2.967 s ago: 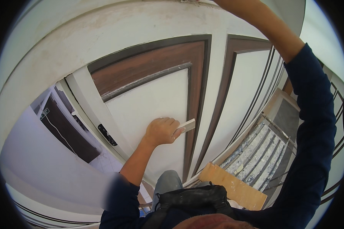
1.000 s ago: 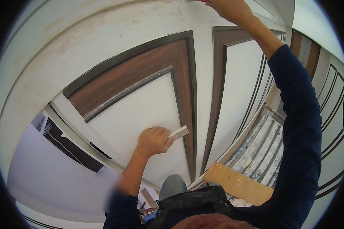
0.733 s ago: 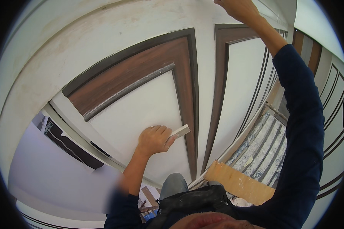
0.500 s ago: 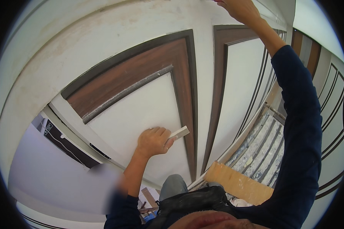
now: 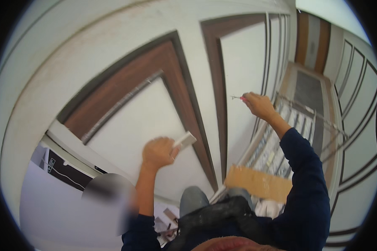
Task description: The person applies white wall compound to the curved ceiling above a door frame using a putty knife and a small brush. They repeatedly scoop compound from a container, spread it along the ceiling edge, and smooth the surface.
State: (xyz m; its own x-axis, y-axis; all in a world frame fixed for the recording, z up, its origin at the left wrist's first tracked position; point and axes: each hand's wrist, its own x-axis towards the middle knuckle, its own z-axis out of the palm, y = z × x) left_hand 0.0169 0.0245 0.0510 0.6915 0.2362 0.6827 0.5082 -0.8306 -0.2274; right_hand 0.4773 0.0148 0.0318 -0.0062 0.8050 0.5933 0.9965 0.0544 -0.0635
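My left hand (image 5: 157, 152) is closed around a pale, straight-edged strip (image 5: 185, 140), whose end sticks out past my thumb. It is in front of a white wall panel (image 5: 146, 113) framed by brown and dark moulding (image 5: 171, 56). To the right, my right hand (image 5: 260, 106) pinches a small tool with a pink handle and a thin metal tip (image 5: 238, 98); its exact kind is too small to tell. This tool points left, in front of a second brown-framed panel (image 5: 245, 62).
Below on the right is a slatted platform (image 5: 266, 152) spattered white, with a plywood board (image 5: 257, 184) across its near end and a metal rail (image 5: 308, 109) at its far end. A dark-striped panelled wall (image 5: 354, 108) stands further right. At lower left lies a dark, flat object (image 5: 67, 169).
My right hand has come down from the top of the wall with the pink-handled tool. My left hand still grips the strip. The view has swung toward the right.
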